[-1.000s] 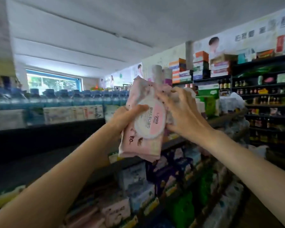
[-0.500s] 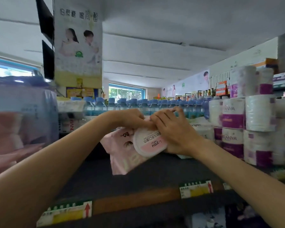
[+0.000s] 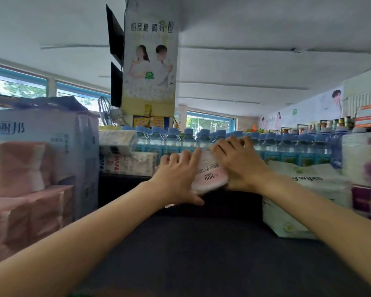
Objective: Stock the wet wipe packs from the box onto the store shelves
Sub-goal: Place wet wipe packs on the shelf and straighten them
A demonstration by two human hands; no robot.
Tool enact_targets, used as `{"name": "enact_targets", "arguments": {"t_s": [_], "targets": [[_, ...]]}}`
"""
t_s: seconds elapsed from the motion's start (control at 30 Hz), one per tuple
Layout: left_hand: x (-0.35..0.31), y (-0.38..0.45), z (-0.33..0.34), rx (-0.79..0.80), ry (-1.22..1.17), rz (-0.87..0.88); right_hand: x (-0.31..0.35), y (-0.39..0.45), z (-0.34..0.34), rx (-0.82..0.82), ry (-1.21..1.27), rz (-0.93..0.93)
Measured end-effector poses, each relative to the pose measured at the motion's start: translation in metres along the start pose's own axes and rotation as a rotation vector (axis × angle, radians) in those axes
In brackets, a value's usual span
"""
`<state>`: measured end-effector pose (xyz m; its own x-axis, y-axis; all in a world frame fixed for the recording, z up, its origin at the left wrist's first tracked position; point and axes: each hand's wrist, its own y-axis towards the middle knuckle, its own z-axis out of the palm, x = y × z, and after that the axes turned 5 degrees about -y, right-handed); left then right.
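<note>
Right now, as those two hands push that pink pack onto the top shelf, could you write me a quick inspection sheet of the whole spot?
Surface: dark top shelf, bare in the near middle.
Job's things: pink wet wipe pack lying on the shelf, its round lid up, under both hands.
Clutter: pink tissue bundles and a tall white paper pack to the left; a white-green wipes pack to the right; blue-capped water bottles in a row behind.
Grippers: left hand and right hand spread flat over the pack, pressing it.
Cables: nothing seen.
Surroundings: hanging poster, windows, white ceiling.
</note>
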<state>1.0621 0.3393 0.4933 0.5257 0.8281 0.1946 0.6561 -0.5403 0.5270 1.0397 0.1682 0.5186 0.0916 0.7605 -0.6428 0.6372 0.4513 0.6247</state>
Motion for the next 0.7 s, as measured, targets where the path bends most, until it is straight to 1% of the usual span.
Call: {"name": "enact_targets", "arguments": {"t_s": [0.03, 0.1, 0.2, 0.27, 0.3, 0.33, 0.37, 0.43, 0.47, 0.53, 0.6, 0.63, 0.7], "targets": [[-0.005, 0.003, 0.005, -0.086, 0.057, -0.002, -0.002, 0.005, -0.003, -0.025, -0.005, -0.018], [-0.006, 0.01, 0.007, -0.216, 0.068, -0.015, -0.004, 0.011, -0.011, -0.048, 0.002, -0.029], [0.004, 0.017, -0.004, -0.31, 0.002, 0.008, -0.011, 0.022, -0.016, -0.12, 0.001, -0.068], [0.013, 0.02, -0.015, -0.354, 0.048, 0.062, -0.015, 0.023, -0.02, -0.124, 0.041, -0.052], [0.017, 0.021, -0.021, -0.373, 0.111, 0.106, -0.016, 0.022, -0.022, -0.122, 0.064, -0.042], [0.022, 0.023, -0.025, -0.385, 0.201, 0.163, -0.018, 0.02, -0.022, -0.112, 0.1, -0.039], [0.027, 0.024, -0.029, -0.382, 0.298, 0.221, -0.021, 0.018, -0.024, -0.066, 0.181, -0.034], [0.038, 0.026, -0.036, -0.389, 0.48, 0.367, -0.031, 0.014, -0.028, 0.021, 0.488, 0.02], [0.042, 0.027, -0.039, -0.384, 0.569, 0.454, -0.037, 0.011, -0.027, 0.036, 0.565, 0.041], [0.045, 0.026, -0.046, -0.372, 0.713, 0.641, -0.043, 0.006, -0.024, 0.067, 0.465, 0.055], [0.043, 0.026, -0.053, -0.342, 0.817, 0.804, -0.032, 0.002, -0.014, 0.184, 0.4, 0.037], [0.042, 0.026, -0.054, -0.317, 0.856, 0.859, -0.02, -0.001, -0.007, 0.221, 0.405, 0.024], [0.039, 0.03, -0.052, -0.267, 0.921, 0.937, 0.0, -0.005, 0.009, 0.219, 0.459, 0.054]]}}
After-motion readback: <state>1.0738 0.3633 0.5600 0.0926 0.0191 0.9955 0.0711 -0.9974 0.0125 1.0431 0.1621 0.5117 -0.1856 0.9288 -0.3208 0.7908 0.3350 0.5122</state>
